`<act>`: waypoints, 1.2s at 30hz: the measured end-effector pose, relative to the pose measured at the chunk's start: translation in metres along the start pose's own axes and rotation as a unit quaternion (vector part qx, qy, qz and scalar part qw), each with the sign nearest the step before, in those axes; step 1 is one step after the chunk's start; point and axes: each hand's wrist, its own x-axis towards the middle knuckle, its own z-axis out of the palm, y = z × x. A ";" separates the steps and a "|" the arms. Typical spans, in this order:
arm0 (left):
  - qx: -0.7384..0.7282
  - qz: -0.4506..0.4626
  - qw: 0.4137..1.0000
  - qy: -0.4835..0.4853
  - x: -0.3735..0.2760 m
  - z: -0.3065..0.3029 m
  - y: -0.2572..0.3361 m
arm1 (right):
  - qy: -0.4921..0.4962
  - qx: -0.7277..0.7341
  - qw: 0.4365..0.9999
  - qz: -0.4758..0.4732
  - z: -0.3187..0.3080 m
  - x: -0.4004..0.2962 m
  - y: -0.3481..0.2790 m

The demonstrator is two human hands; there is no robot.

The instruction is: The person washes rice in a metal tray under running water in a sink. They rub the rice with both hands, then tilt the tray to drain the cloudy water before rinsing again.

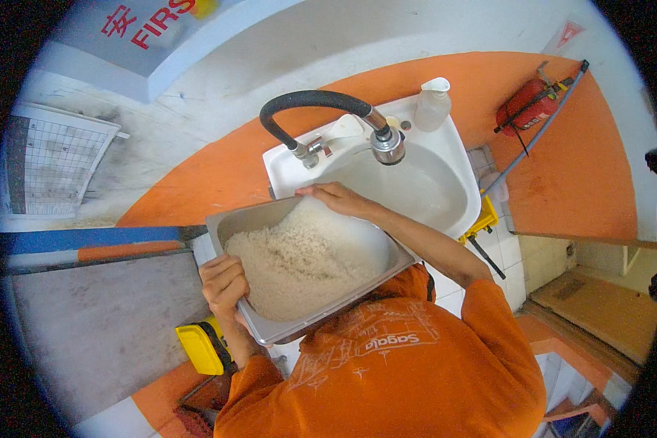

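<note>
A rectangular stainless steel pan point(268, 333) is held tilted in front of my body, close to the near side of the sink. White rice grains point(301, 263) fill much of it, with cloudy whitish water point(364, 241) pooled toward its right side. My left hand point(224, 284) grips the pan's left end, fingers curled over the rim. Across the far long rim lies my right hand point(339, 200), its forearm passing over the pan's right corner. The underside of the pan and parts of both thumbs are hidden.
Beyond the pan, a white washbasin point(465, 180) carries a black flexible-neck faucet point(312, 99) whose metal spray head hangs over the bowl. A pump bottle point(433, 107) stands on its back right corner. A red fire extinguisher point(528, 107) hangs right; a yellow plastic object point(200, 347) is low left.
</note>
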 end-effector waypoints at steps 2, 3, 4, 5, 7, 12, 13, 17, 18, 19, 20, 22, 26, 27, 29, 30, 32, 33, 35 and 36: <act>0.002 0.018 1.000 -0.008 0.003 -0.002 -0.001 | 0.000 0.015 1.000 0.003 0.002 0.002 0.000; 0.006 0.023 1.000 -0.010 0.005 -0.003 -0.001 | 0.000 0.023 1.000 0.007 0.003 0.002 0.000; 0.010 0.020 1.000 -0.010 0.006 -0.003 -0.001 | 0.000 0.031 0.999 0.013 0.004 0.003 -0.001; 0.010 0.027 1.000 -0.006 0.008 -0.004 -0.001 | -0.002 0.031 0.999 0.031 0.005 0.003 -0.002; 0.009 0.029 1.000 0.003 0.009 -0.005 0.000 | -0.003 0.050 0.998 0.036 0.005 0.003 -0.005; 0.015 0.043 0.999 0.022 0.014 -0.005 0.002 | 0.002 0.022 1.000 0.021 0.007 0.005 -0.010; 0.017 0.047 0.998 0.026 0.015 -0.005 0.003 | 0.001 0.024 1.000 0.016 0.008 0.006 -0.011; 0.019 0.025 0.999 0.027 0.025 -0.014 0.013 | -0.001 0.030 1.000 0.006 0.013 0.015 -0.009; 0.010 0.006 1.000 0.023 0.029 -0.019 0.015 | 0.000 0.030 1.000 -0.002 0.015 0.018 -0.009; 0.002 -0.015 1.000 0.017 0.032 -0.022 0.017 | -0.001 0.031 0.999 -0.010 0.017 0.021 -0.008; 0.011 -0.003 1.000 0.012 0.035 -0.024 0.017 | -0.007 0.032 0.999 -0.016 0.019 0.025 -0.007; 0.024 0.027 0.999 -0.003 0.042 -0.029 0.014 | -0.004 0.023 0.999 -0.025 0.019 0.032 -0.006; 0.023 0.016 1.000 0.005 0.044 -0.030 0.009 | -0.019 0.028 0.999 0.013 0.018 0.042 -0.004; 0.023 0.013 1.000 0.007 0.044 -0.029 0.007 | -0.015 0.024 1.000 -0.013 0.017 0.044 -0.004; 0.036 0.009 0.999 0.027 0.045 -0.028 0.001 | -0.011 0.011 0.999 -0.039 0.014 0.047 -0.005; 0.050 0.004 0.998 0.048 0.046 -0.025 -0.002 | -0.009 0.010 0.999 -0.034 0.013 0.049 -0.006; 0.052 0.022 0.997 0.048 0.049 -0.027 -0.009 | -0.011 0.013 0.999 -0.035 0.012 0.053 -0.009; 0.039 0.047 0.998 0.026 0.052 -0.030 -0.012 | -0.008 0.018 0.999 -0.037 0.012 0.054 -0.010; 0.032 0.032 0.999 0.007 0.054 -0.033 -0.013 | -0.007 0.026 1.000 -0.014 0.011 0.057 -0.013; 0.039 -0.008 0.999 0.010 0.054 -0.034 -0.012 | -0.002 0.032 0.999 -0.026 0.010 0.059 -0.014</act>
